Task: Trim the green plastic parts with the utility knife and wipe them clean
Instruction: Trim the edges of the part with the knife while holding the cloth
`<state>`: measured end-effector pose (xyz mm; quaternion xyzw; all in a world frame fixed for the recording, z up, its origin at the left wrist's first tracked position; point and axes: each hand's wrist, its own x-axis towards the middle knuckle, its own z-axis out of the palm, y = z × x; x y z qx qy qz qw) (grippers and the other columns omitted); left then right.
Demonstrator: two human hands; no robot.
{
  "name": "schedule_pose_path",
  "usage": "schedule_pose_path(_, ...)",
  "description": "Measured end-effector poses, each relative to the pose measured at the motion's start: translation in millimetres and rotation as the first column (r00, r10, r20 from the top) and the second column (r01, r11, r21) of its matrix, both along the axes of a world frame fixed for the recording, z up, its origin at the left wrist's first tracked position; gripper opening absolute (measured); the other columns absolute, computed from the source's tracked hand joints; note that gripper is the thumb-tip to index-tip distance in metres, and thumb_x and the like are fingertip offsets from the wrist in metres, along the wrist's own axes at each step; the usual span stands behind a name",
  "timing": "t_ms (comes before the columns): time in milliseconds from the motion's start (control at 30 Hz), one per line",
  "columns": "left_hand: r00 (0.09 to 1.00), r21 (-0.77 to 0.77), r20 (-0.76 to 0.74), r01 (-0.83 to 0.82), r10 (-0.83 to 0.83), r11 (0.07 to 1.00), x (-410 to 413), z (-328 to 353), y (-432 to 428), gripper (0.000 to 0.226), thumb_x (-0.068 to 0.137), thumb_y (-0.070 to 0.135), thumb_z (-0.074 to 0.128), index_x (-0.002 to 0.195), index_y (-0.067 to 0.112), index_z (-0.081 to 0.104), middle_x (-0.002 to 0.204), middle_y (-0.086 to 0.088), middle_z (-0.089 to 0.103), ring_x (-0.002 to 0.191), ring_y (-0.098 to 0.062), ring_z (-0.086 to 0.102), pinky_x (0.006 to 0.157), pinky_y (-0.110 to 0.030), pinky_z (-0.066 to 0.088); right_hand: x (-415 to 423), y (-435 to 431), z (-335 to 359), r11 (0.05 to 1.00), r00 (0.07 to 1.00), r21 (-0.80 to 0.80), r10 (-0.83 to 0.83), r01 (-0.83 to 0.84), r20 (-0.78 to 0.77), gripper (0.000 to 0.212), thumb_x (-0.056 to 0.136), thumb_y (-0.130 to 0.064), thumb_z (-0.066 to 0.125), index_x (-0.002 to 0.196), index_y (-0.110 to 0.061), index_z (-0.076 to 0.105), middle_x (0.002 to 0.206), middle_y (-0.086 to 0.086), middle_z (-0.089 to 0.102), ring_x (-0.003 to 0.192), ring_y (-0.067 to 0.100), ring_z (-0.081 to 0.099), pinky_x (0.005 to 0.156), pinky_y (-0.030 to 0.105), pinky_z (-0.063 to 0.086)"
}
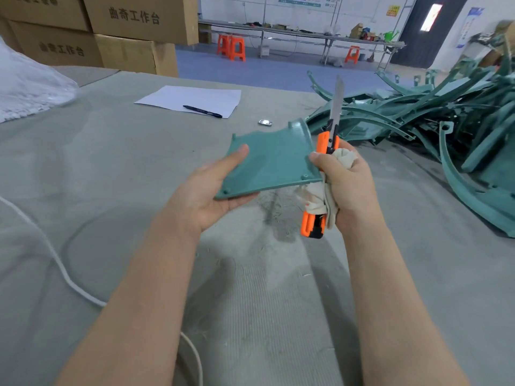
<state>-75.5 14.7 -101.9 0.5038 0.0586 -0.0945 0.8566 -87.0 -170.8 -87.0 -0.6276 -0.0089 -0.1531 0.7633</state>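
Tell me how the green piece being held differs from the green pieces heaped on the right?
The held piece is a broad, nearly flat panel; the heap is mostly long, curved strips. The held piece is lifted off the table, gripped by the left hand; the heap lies tangled on the table. Both are the same teal-green plastic.

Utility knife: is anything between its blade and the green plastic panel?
Nothing visible. The blade points up beside the right edge of the green plastic panel. The cloth is bunched in the right hand round the handle of the utility knife, below the blade.
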Motion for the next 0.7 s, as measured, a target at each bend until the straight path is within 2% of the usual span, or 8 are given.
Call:
schedule_pose_path(33, 0.999, -0.016, -0.038, -0.021, 0.02, 1.0, -0.2, -2.0, -4.6, 0.022, 0.081, 0.024, 0.071, 0.1, 0.012, 0.066, 0.087, -0.002, 0.075, 0.07, -0.012, 0.072, 0.056, -0.025, 0.056, -0.1, 0.8, 0.1, 1.0, 1.0, -0.009, 0.016, -0.016, 0.007, 0.022, 0.086, 0.003, 0.062, 0.081, -0.018, 0.057, 0.068, -0.004, 0.059, 0.063, 0.012, 0.056, 0.06, 0.022, 0.047)
schedule_pose_path(100, 0.997, -0.028, -0.044, -0.059, 0.058, 0.998, 0.1, -4.7, -10.0, 0.004, 0.086, 0.014, 0.067, 0.09, 0.014, 0.066, 0.078, 0.001, 0.074, 0.066, -0.009, 0.07, 0.054, -0.021, 0.055, -0.1, 1.2, -0.2, 0.997, 1.0, -0.072, -0.005, 0.007, 0.022, 0.017, 0.086, -0.002, 0.064, 0.083, -0.018, 0.059, 0.066, -0.007, 0.059, 0.06, 0.009, 0.057, 0.057, 0.02, 0.048)
schedule_pose_path(233, 0.955, -0.111, 0.042, -0.286, 0.292, 0.952, 5.5, -2.9, 1.8, 0.008, 0.088, 0.01, 0.066, 0.093, 0.017, 0.065, 0.08, 0.002, 0.074, 0.069, -0.009, 0.07, 0.057, -0.023, 0.055, -1.5, -1.0, -2.9, 0.98, 0.995, -0.176, -0.082, 0.089, 0.048, 0.006, 0.091, -0.022, 0.066, 0.093, -0.02, 0.061, 0.067, 0.004, 0.059, 0.05, 0.011, 0.054, 0.047, 0.02, 0.046)
schedule_pose_path(333, 0.913, -0.195, 0.087, -0.377, 0.398, 0.906, 4.7, -2.4, 15.1, 0.006, 0.089, 0.009, 0.064, 0.093, 0.013, 0.066, 0.08, 0.0, 0.075, 0.069, -0.011, 0.071, 0.057, -0.024, 0.055, -3.3, -2.1, -3.3, 0.961, 0.998, -0.269, -0.049, 0.056, 0.033, 0.005, 0.091, -0.029, 0.065, 0.092, -0.025, 0.063, 0.061, 0.003, 0.059, 0.048, 0.01, 0.054, 0.046, 0.021, 0.046)
schedule_pose_path(500, 0.89, -0.298, 0.001, -0.435, 0.456, 0.85, 5.0, -2.7, 20.9, 0.003, 0.09, 0.005, 0.064, 0.091, 0.008, 0.065, 0.071, -0.001, 0.074, 0.063, -0.01, 0.071, 0.051, -0.02, 0.053, -8.2, 3.1, -3.9, 0.934, 0.992, -0.333, 0.126, -0.127, -0.023, 0.009, 0.092, -0.025, 0.066, 0.098, -0.019, 0.067, 0.064, 0.009, 0.056, 0.047, 0.009, 0.053, 0.046, 0.022, 0.047)
schedule_pose_path(700, 0.883, -0.29, -0.069, -0.463, 0.464, 0.838, 8.3, -3.7, 20.5, 0.004, 0.087, 0.005, 0.066, 0.09, 0.008, 0.065, 0.071, -0.002, 0.072, 0.06, -0.01, 0.07, 0.051, -0.019, 0.052, -9.1, 13.8, -5.6, 0.906, 0.988, -0.394, 0.146, -0.155, -0.052, 0.021, 0.092, -0.026, 0.065, 0.109, -0.015, 0.067, 0.066, 0.003, 0.056, 0.049, 0.005, 0.054, 0.047, 0.022, 0.05)
